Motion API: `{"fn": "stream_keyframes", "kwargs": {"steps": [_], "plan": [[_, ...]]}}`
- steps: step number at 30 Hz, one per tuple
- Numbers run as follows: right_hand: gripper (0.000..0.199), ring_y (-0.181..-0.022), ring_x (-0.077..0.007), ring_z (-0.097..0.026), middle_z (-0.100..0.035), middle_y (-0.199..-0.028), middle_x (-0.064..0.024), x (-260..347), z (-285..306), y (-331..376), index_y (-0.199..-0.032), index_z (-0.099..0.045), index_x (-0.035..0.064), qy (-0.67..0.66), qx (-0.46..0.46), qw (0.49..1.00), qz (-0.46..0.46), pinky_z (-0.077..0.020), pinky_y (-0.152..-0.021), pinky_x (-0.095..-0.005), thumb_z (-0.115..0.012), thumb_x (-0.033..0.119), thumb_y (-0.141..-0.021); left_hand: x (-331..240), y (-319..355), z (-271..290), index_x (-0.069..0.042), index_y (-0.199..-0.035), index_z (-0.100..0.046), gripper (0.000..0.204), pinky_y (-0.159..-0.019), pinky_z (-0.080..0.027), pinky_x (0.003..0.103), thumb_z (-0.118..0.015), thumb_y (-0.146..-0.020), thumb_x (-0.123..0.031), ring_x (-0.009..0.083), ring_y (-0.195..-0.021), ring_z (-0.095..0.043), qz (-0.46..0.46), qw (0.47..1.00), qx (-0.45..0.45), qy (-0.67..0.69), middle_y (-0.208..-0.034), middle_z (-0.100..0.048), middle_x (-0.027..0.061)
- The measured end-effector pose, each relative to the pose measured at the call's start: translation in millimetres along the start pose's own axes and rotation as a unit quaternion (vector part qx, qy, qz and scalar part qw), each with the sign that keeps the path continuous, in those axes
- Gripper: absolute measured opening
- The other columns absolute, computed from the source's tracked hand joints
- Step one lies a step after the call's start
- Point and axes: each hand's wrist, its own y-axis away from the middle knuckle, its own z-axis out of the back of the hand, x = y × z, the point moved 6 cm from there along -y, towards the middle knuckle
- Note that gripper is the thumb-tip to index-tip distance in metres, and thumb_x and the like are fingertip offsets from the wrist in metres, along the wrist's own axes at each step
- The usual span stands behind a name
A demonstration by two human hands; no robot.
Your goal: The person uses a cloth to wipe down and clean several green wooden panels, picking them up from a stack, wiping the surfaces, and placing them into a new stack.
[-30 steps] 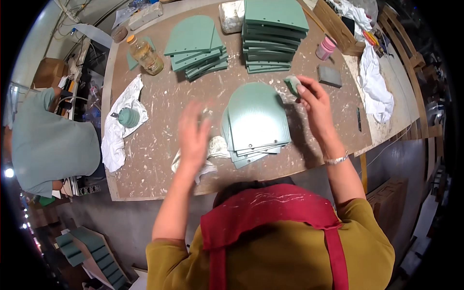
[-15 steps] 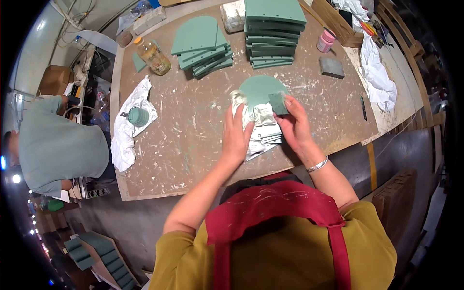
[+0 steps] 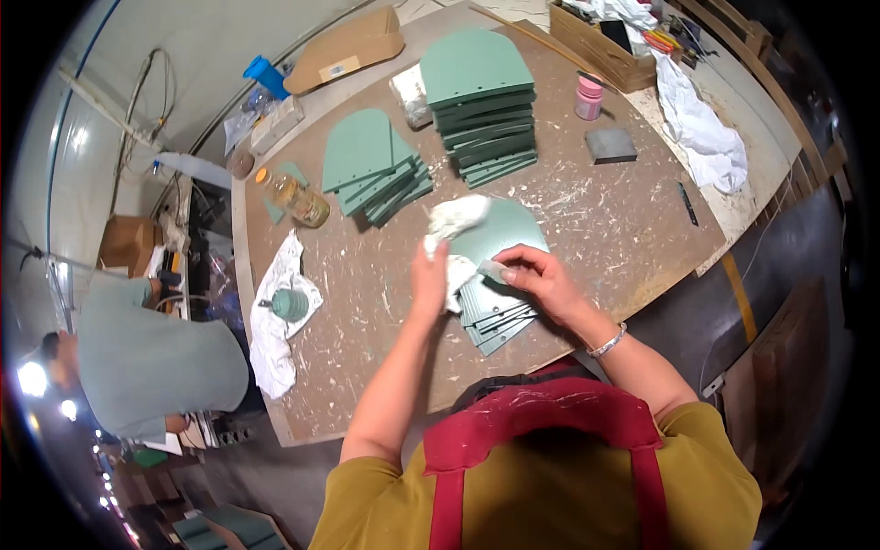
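A small stack of green round-topped panels [image 3: 507, 227] lies in front of me, its lower edges fanned toward me. My left hand [image 3: 428, 282] grips a crumpled white cloth [image 3: 461, 214], which hangs over the left side of the stack. Above the top panel, my right hand [image 3: 543, 282] pinches a small thin sheet [image 3: 493, 270] between thumb and fingers. That sheet looks pale from this side; whether it is sandpaper I cannot tell.
Behind stand a tall pile of green panels [image 3: 478, 73] and a lower fanned pile [image 3: 357, 147]. A glass bottle [image 3: 298, 200], a green container [image 3: 290, 304] on white cloth, a grey block [image 3: 611, 145] and a pink jar [image 3: 588, 97] surround the work. A co-worker [image 3: 160, 357] bends at left.
My left hand has lifted and bunched the white cloth, baring more of the top panel. My right hand has turned, moving the small sheet inward over the stack. The head view has shifted.
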Motion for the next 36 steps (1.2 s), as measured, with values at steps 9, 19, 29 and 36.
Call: {"fn": "stream_keyframes", "kwargs": {"steps": [9, 19, 29, 36], "plan": [[0.023, -0.087, -0.0081, -0.053, -0.056, -0.101, -0.0012, -3.5, -1.2, 0.2, -0.114, -0.068, 0.0049, 0.081, 0.017, 0.996, 0.015, -0.045, -0.08, -0.0227, -0.071, 0.012, -0.092, -79.7, -47.3, -45.1, 0.0, -0.115, -0.068, 0.046, -0.094, -0.046, 0.048, -0.052, -0.1, -0.041, 0.043, -0.109, -0.061, -0.198, 0.914, 0.099, -0.339, -0.117, -0.063, 0.0289], [0.029, -0.095, -0.0266, -0.061, -0.059, -0.106, -0.0116, 3.3, -37.2, -7.9, -0.114, -0.066, 0.0039, 0.276, 0.093, 0.952, 0.09, -0.0498, -0.084, -0.0348, -0.071, 0.016, -0.088, -139.7, -38.6, -117.1, -0.003, -0.114, -0.066, 0.037, -0.093, -0.047, 0.044, -0.065, -0.092, -0.032, 0.0365, -0.107, -0.061, -0.413, 0.776, 0.349, -0.325, -0.111, -0.066, 0.0183], [0.031, -0.098, -0.0322, -0.062, -0.059, -0.107, -0.0131, -1.4, -39.7, -2.9, -0.113, -0.066, 0.0039, 0.28, 0.047, 0.954, 0.1, -0.05, -0.086, -0.0386, -0.072, 0.02, -0.087, -134.6, -31.4, -152.9, -0.013, -0.109, -0.071, 0.032, -0.084, -0.051, 0.045, -0.062, -0.094, -0.04, 0.0361, -0.096, -0.063, -0.475, 0.681, 0.47, -0.299, -0.103, -0.067, 0.0131], [0.032, -0.102, -0.0332, -0.061, -0.059, -0.107, -0.0145, 3.2, -46.9, 0.1, -0.112, -0.065, 0.0013, 0.272, 0.037, 0.959, 0.066, -0.0492, -0.088, -0.0406, -0.072, 0.019, -0.086, -136.0, -27.2, -178.6, -0.013, -0.112, -0.071, 0.028, -0.083, -0.048, 0.044, -0.062, -0.095, -0.034, 0.0325, -0.101, -0.062, -0.436, 0.654, 0.53, -0.317, -0.105, -0.066, 0.012]]}}
